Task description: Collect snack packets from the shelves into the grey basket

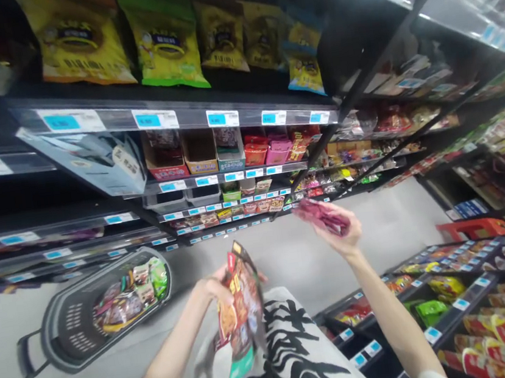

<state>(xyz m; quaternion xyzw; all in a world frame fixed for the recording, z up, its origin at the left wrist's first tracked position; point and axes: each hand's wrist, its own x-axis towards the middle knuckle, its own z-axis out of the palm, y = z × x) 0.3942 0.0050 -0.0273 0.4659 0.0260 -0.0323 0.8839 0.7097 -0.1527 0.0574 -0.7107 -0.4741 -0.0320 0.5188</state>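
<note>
In the head view my left hand (218, 285) is closed round several snack packets (238, 298), red and brown with a green lower end, held upright against the front of my shirt. My right hand (342, 227) reaches forward and grips a dark pink packet (322, 214), smeared a little by motion. That packet is held out over the floor, apart from the shelf front. Beyond it stand small open boxes (199, 152) of packets on a middle shelf, with pink packets (278, 149) at their right.
A grey shopping basket (68, 319) with several snack bags in it stands on the floor at left. Large yellow snack bags (78, 42) line the upper shelf. At lower right are slanted racks with red tubs (500, 330). A red stool (473, 228) stands farther back.
</note>
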